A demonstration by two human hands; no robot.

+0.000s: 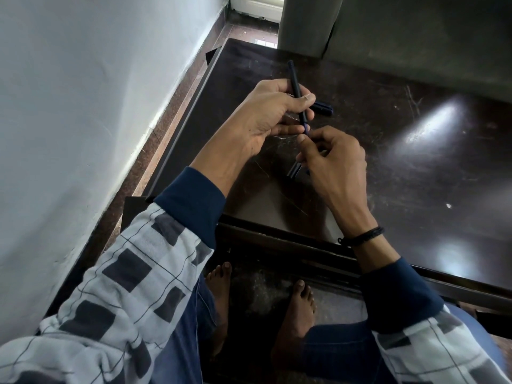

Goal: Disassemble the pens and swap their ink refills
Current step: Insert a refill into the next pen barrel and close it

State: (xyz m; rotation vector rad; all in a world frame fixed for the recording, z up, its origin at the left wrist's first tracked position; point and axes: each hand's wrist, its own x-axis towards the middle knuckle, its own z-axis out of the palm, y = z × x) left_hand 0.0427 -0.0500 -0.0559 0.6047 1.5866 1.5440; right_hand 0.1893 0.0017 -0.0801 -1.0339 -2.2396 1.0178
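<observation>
Dark pen barrel (pixel 294 81): we're gripping it w/ left hand (pixel 266 115), right hand (pixel 335 156) pinching its tip just below; next prob. needing a steady twist.

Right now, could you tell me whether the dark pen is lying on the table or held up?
Held up: the left hand grips the pen above the table, and the right hand pinches its lower end.

A white painted wall (pixel 69 106) runs along the left and meets a speckled reddish-brown stone floor (pixel 166 128). A dark brown table (pixel 401 176) — glossy, scratched — shows bright patches of reflected light (pixel 432 120). Grey fabric (pixel 307 23) hangs behind it, beside a pale door or window frame (pixel 257 6).
</observation>
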